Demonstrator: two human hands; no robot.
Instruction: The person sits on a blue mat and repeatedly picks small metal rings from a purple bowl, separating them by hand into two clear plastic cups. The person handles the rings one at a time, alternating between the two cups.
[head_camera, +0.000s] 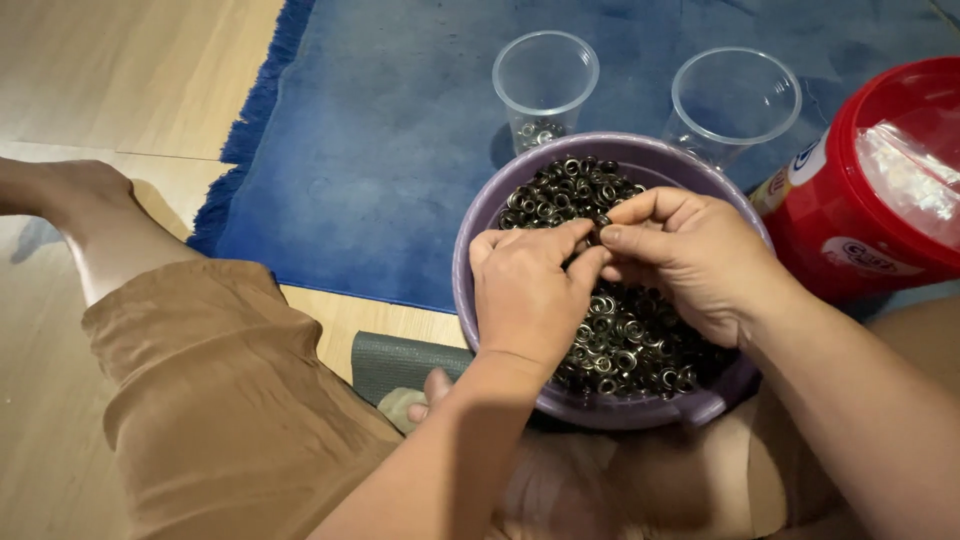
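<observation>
Both hands meet over a purple bowl (478, 215) resting in the person's lap, packed w/ small dark metal eyelet rings (625, 345), far too many to count. Left hand (528, 295) and right hand (690, 260) are pressed close, fingertips touching at the middle of the bowl, each thumb and forefinger pinching together on what looks like one ring; the piece itself is mostly hidden by the fingers, can't tell more. The hands cover the centre of the pile, so rings show only at the far rim and the near-right side. Behind the bowl, on a blue rug (380, 150) w/ fringe along its left edge, stand 2 clear plastic cups: left cup (545, 75) has a few rings at the bottom, right cup (735, 100) is just beside the bowl's rim, partly behind it, contents unclear. 1 red plastic tub (850, 210) sits at right, close to the bowl, w/ a clear plastic bag (910, 180) in its mouth. Near-left: a bent leg in tan shorts (210, 400) on wood floor (120, 70), and a grey-green mat (400, 362) edge under the bowl's left side.
</observation>
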